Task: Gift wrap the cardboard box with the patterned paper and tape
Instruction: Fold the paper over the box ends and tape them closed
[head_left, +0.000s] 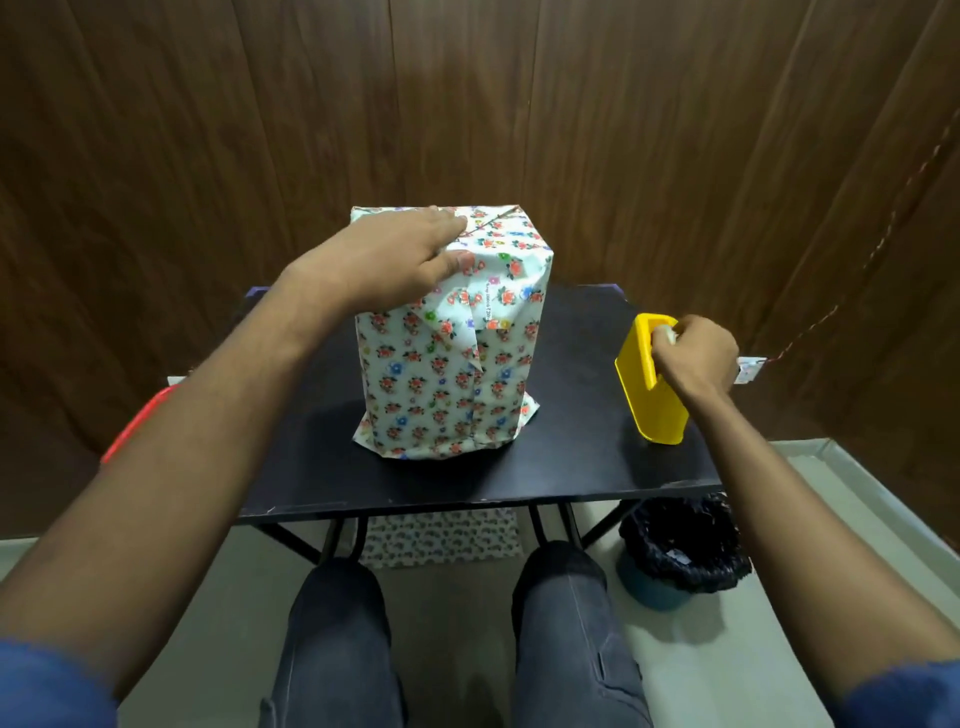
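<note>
The left hand's fingers (451, 224) lay straight and flat on the top of the box (449, 358), pressing the folded paper flaps there, with the thumb on the near upper edge. The left hand (387, 254) gripped nothing. The right hand's fingers (662, 345) were curled round the upper edge of a yellow tape dispenser (649, 397), pinching something pale at its top; what it was could not be told. The right hand (693, 356) was well apart from the box.

The box, already covered in the floral patterned paper (415, 384), stood upright on the middle of the black counter (571, 441), its long axis vertical and a paper seam running down its near face. The dispenser stood tilted at the counter's right edge.

A lined bin (675, 556) sat on the floor under the counter's right corner.
</note>
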